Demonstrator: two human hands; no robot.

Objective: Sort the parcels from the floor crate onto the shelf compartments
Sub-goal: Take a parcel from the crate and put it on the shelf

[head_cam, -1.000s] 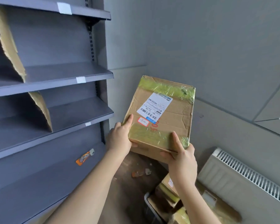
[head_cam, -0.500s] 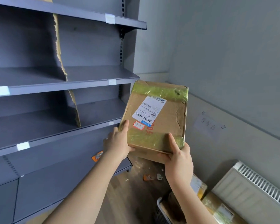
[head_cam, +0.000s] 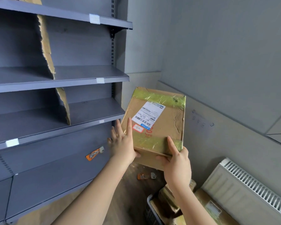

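A brown cardboard parcel (head_cam: 162, 127) with yellow-green tape and a white shipping label hangs in the air just right of the grey shelf unit (head_cam: 88, 111), level with its third board. My right hand (head_cam: 177, 164) grips the parcel's near right corner, thumb on top and fingers underneath. My left hand (head_cam: 122, 142) lies against the near left edge with its thumb flat on top and its fingers straight and spread beside the box. The floor crate (head_cam: 150, 208) sits at the bottom with more taped parcels (head_cam: 169, 202) inside.
Torn cardboard dividers (head_cam: 46, 46) split the shelf boards into compartments; white labels mark the board fronts. An orange tag (head_cam: 94, 153) lies on the lowest board, another on the wooden floor (head_cam: 143, 176). A white radiator (head_cam: 250, 189) leans against the right wall.
The view has swung left and up, showing more of the shelf. The parcel has moved closer to the third board's right end. My left hand's fingers have straightened beside the box.
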